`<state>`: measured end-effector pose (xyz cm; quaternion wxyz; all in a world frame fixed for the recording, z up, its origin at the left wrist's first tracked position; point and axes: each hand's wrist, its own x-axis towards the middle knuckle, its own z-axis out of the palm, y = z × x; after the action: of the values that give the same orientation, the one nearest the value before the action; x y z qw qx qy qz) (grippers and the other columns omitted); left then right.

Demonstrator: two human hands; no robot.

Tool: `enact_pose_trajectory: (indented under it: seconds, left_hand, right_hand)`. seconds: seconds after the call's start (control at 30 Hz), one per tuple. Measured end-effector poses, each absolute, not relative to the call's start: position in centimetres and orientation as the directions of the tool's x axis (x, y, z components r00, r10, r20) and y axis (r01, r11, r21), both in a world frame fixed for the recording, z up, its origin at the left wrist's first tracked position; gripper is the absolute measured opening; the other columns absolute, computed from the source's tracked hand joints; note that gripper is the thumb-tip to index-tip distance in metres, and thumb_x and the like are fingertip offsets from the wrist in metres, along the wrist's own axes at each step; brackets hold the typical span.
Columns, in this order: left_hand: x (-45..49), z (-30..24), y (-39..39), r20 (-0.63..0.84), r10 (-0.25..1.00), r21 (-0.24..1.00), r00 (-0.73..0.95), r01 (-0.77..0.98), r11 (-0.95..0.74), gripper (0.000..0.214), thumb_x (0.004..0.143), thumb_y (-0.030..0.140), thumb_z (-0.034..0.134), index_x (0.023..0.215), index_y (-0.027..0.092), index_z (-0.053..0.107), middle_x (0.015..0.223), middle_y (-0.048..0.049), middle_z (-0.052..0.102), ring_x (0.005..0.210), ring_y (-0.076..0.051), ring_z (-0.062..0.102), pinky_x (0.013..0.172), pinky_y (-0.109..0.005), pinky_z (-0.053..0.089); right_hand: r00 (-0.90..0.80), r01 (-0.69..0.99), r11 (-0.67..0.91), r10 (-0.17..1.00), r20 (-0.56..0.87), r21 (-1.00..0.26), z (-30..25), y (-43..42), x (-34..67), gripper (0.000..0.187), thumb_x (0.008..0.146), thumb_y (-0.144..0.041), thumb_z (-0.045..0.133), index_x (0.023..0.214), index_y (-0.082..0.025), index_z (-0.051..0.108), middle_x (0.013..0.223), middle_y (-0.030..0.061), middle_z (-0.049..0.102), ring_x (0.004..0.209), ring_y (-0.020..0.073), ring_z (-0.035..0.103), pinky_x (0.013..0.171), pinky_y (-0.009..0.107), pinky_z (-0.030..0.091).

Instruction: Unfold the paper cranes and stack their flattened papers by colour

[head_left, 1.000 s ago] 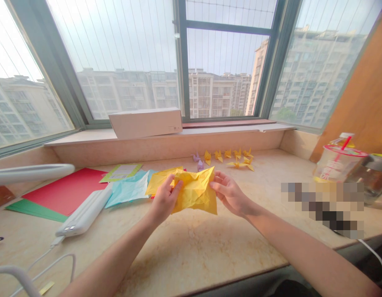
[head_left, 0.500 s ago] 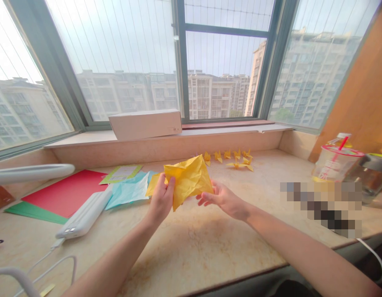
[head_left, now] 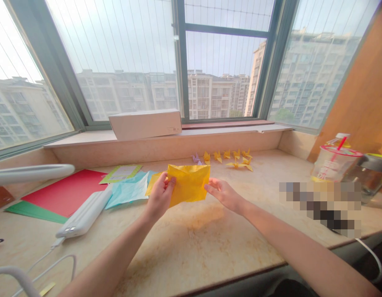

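A creased yellow paper (head_left: 191, 185) is held up over the table in front of me. My left hand (head_left: 161, 189) is closed on its left side, thumb on the near face, and a further yellow flap shows to the left of the fingers. At the right edge, my right hand (head_left: 223, 194) pinches the paper between thumb and fingers. Several folded yellow paper cranes (head_left: 237, 165) stand behind it, along with a purple folded piece (head_left: 195, 158), partly hidden by the paper.
To the left lie a light blue crumpled sheet (head_left: 129, 192), a white power bank (head_left: 84, 212) with a cable, and red paper (head_left: 67, 192) over green paper (head_left: 36, 212). A plastic cup (head_left: 335, 165) with a straw stands at right. A white box (head_left: 146, 125) sits on the sill.
The yellow paper has gone from tilted and wrinkled to flatter and more level, its top edge lower. More of the purple piece shows. My right hand has shifted slightly upward.
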<state>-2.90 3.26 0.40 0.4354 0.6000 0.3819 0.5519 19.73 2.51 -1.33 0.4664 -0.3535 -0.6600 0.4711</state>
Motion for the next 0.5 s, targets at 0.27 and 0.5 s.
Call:
enact_pose_trajectory:
  seconds: [0.27, 0.5]
  left_hand:
    - [-1.9, -0.1, 2.2, 0.194, 0.918, 0.978, 0.346, 0.001, -0.208, 0.029, 0.083, 0.046, 0.063, 0.089, 0.018, 0.057, 0.08, -0.0038, 0.068, 0.071, -0.019, 0.067, 0.061, -0.027, 0.053]
    - [-1.7, 0.1, 2.3, 0.2, 0.909, 0.979, 0.364, -0.044, -0.198, 0.031, 0.082, 0.045, 0.064, 0.1, 0.02, 0.063, 0.085, -0.0051, 0.07, 0.081, -0.021, 0.068, 0.071, -0.03, 0.056]
  right_hand:
    - [-0.221, -0.227, 0.162, 0.952, 0.213, -0.96, -0.6, 2.3, 19.9, 0.043, 0.07, -0.056, 0.077, 0.088, -0.017, 0.07, 0.084, 0.0072, 0.076, 0.08, 0.0244, 0.071, 0.078, 0.037, 0.055]
    - [-0.064, -0.232, 0.222, 0.968, 0.243, -0.947, -1.2, 2.8, 18.9, 0.043, 0.07, -0.058, 0.075, 0.087, -0.019, 0.069, 0.074, 0.0046, 0.073, 0.066, 0.0226, 0.069, 0.065, 0.034, 0.057]
